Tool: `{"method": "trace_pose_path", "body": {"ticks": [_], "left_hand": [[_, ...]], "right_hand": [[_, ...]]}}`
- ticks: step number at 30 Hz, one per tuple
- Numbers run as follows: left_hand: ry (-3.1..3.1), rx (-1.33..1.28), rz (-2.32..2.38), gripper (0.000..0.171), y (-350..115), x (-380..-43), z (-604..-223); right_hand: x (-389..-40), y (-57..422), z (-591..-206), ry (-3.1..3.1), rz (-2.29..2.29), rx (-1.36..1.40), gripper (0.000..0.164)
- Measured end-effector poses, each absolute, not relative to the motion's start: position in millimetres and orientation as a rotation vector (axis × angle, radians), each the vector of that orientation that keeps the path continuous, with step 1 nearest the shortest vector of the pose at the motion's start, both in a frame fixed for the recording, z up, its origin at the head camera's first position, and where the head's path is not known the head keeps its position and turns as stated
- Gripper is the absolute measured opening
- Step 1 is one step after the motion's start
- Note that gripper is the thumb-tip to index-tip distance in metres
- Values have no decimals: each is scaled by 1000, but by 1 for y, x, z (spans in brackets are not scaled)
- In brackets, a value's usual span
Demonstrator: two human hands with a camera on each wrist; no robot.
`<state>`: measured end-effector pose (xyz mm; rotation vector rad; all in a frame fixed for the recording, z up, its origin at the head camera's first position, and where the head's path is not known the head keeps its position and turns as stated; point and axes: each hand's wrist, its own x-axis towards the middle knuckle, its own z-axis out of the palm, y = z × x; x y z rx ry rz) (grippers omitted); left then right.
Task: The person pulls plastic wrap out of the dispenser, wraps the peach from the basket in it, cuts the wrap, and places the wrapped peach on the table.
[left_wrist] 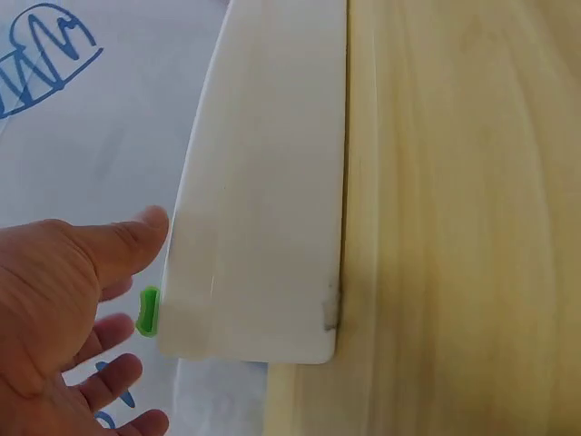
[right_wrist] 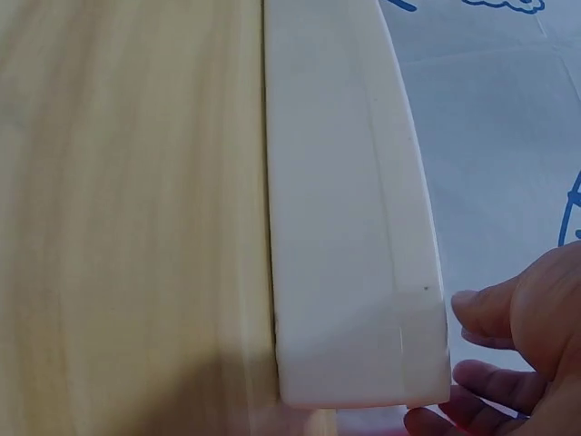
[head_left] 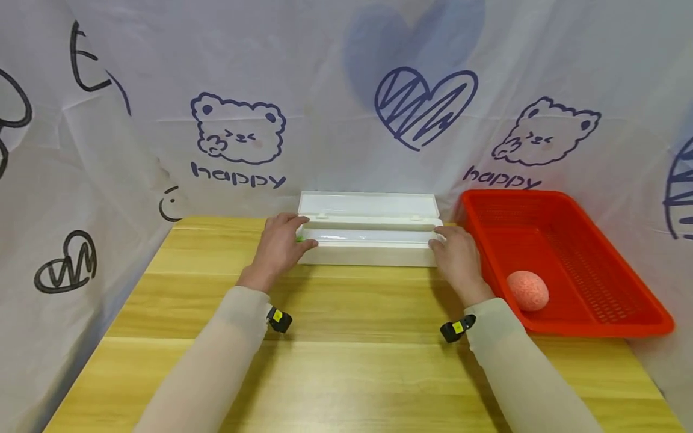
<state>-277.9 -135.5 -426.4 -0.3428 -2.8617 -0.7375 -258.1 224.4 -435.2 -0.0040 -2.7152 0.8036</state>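
A long white dispenser box (head_left: 368,257) lies at the back of the table, its hinged lid (head_left: 368,204) raised. Inside it runs a shiny pale roll (head_left: 363,235) that looks like cling film. My left hand (head_left: 278,245) is at the box's left end, thumb by the front rim and fingers loosely spread beyond the end. A small green piece (left_wrist: 148,312) shows beside those fingers in the left wrist view. At the opposite end, my right hand (head_left: 459,257) has its thumb near the rim and its fingers bent loosely by the corner. Neither hand visibly grips the roll.
On the right stands a red plastic basket (head_left: 601,329) with perforated sides, and a pink speckled ball (head_left: 527,291) lies in it. Behind the wooden table (head_left: 352,373) hangs a white printed cloth (head_left: 335,120), close to the box's raised lid.
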Motion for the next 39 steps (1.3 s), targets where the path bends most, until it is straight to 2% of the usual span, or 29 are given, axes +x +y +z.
{"method": "trace_pose_path", "body": {"ticks": [6, 22, 31, 39], "left_hand": [[-2906, -407, -620, 50, -134, -287, -424], [-2986, -384, -679, 47, -131, -291, -419], [-3004, -256, -966, 49, -137, -291, -423], [-2995, -221, -1002, 46, -137, -293, -427]], "right_hand": [[-263, 222, -433, -2742, 771, 28, 30], [-267, 223, -431, -2752, 779, 28, 29], [-268, 225, -432, -2754, 781, 47, 28], [-271, 226, -433, -2721, 742, 67, 24]]}}
